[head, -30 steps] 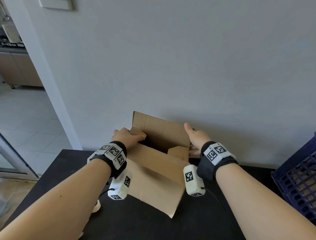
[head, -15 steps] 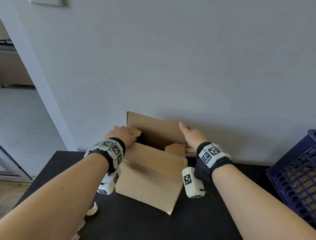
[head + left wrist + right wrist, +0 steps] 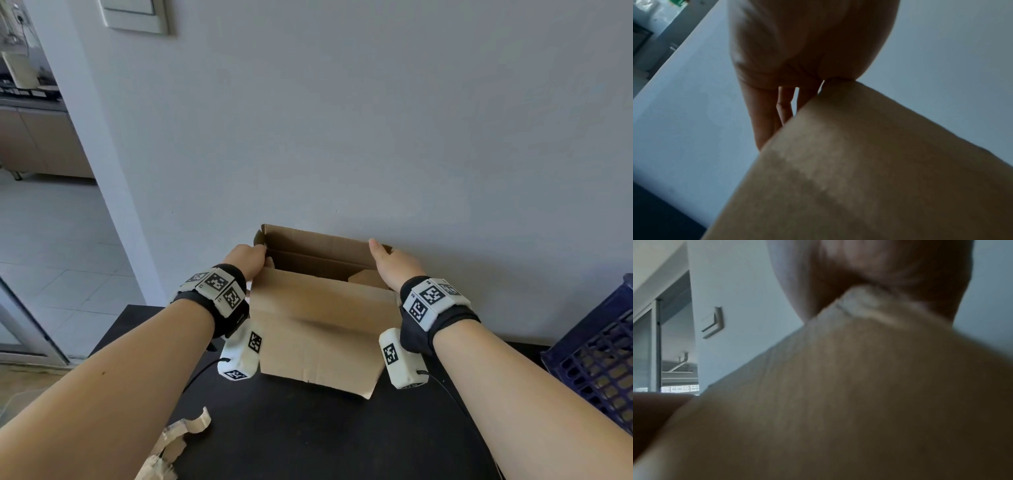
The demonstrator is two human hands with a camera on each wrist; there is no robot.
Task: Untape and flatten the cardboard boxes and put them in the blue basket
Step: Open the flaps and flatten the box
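An open brown cardboard box stands over the black table, close to the wall, with its near flap hanging down toward me. My left hand grips the box's upper left edge. In the left wrist view the left hand's fingers run down the outside of the box. My right hand holds the upper right edge, thumb up against the far flap. In the right wrist view the palm sits over a corner of the box. The blue basket is at the right edge.
Torn strips of brown tape lie on the table's near left corner. The grey wall rises straight behind the box. A doorway onto a tiled floor opens at the left. Flat cardboard shows inside the basket.
The box has turned squarer to me. My left hand has come off the small left flap to the top left corner, and my right hand stays on the right edge.
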